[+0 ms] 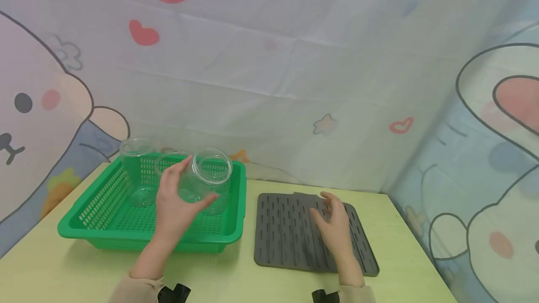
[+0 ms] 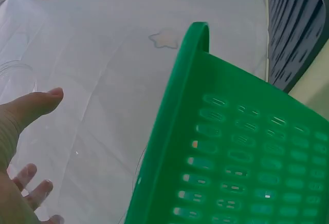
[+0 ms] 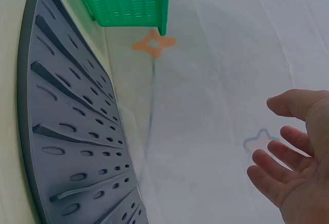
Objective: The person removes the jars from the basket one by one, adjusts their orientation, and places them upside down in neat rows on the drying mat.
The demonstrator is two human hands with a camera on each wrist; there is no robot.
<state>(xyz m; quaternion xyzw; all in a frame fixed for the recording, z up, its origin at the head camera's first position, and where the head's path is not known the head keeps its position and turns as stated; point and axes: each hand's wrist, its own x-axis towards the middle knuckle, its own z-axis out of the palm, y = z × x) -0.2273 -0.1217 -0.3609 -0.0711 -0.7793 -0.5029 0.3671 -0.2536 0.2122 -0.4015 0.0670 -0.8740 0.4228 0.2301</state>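
My left hand (image 1: 177,207) is over the front of the green plastic basket (image 1: 151,234), thumb and fingers spread apart. Just beyond its fingertips is a clear glass jar (image 1: 212,182) with its open mouth up; whether the fingers touch it is hard to tell. A second clear glass (image 1: 135,172) stands at the basket's left side, and another glass rim (image 1: 171,155) is partly hidden behind the left hand. My right hand (image 1: 337,228) hovers above the grey ridged mat (image 1: 282,233), with fingers parted and nothing held.
Basket and mat lie side by side on a pale yellow table (image 1: 404,247), a narrow gap between them. Behind them hangs a printed cloth (image 1: 269,69) with hearts and cartoon animals. The basket wall (image 2: 241,147) stands high beside the left hand in its wrist view.
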